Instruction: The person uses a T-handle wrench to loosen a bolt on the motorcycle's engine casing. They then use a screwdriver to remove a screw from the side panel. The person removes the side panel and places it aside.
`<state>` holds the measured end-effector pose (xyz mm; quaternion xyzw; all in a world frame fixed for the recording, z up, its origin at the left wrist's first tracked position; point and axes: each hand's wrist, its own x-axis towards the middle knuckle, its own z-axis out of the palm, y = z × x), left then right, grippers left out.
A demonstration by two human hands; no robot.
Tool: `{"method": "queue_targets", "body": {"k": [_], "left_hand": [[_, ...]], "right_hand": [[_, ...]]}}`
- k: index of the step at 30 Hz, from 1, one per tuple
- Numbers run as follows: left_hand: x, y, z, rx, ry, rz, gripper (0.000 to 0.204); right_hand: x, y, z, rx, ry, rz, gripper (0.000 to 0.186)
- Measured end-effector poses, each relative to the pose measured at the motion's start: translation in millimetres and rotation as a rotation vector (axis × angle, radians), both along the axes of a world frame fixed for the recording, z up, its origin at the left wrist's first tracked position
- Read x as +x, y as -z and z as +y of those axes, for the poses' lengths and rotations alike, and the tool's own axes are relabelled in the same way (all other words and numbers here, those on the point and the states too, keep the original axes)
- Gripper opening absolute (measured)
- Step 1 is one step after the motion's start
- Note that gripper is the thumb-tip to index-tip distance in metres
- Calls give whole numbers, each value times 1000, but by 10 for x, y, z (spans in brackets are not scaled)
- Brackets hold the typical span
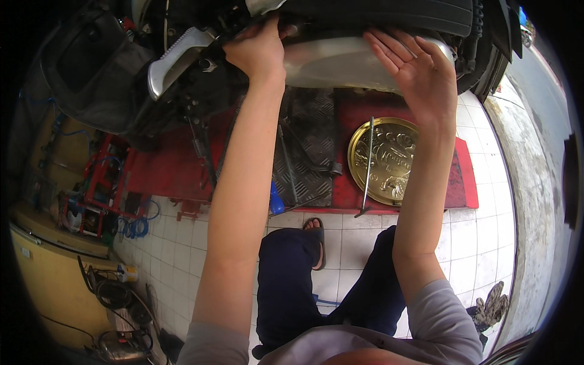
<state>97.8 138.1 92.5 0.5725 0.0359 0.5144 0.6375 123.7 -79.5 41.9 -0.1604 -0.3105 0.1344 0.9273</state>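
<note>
A motorcycle (377,15) fills the top of the head view, with a silver exhaust muffler (334,64) along its lower side. My left hand (257,53) reaches in at the muffler's left end, close to dark brackets. Its fingers look curled, mostly hidden, and what they grip cannot be made out. Against the right part of the muffler rests my right hand (423,70), open, palm toward me and fingers stretched out. A silver footrest bracket (173,61) lies left of my left hand.
Below the motorcycle is a red lift platform (164,173) with a dark tread plate (313,131). A round gold tray (389,140) lies there, a metal T-handle wrench (368,158) across it. A blue tool handle (277,199) is nearby. A red tool rack (103,182) stands left.
</note>
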Motion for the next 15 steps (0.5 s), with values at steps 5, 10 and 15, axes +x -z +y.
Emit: {"method": "queue_targets", "body": {"k": [5, 10, 15], "left_hand": [[35, 32, 108, 457, -441, -30, 19], [51, -29, 187, -118, 148, 8, 10], [168, -4, 235, -261, 262, 21, 7]], "right_hand": [[-9, 20, -35, -78, 50, 22, 50], [-25, 4, -66, -147, 152, 30, 62], [18, 32, -179, -123, 150, 49, 49]]}}
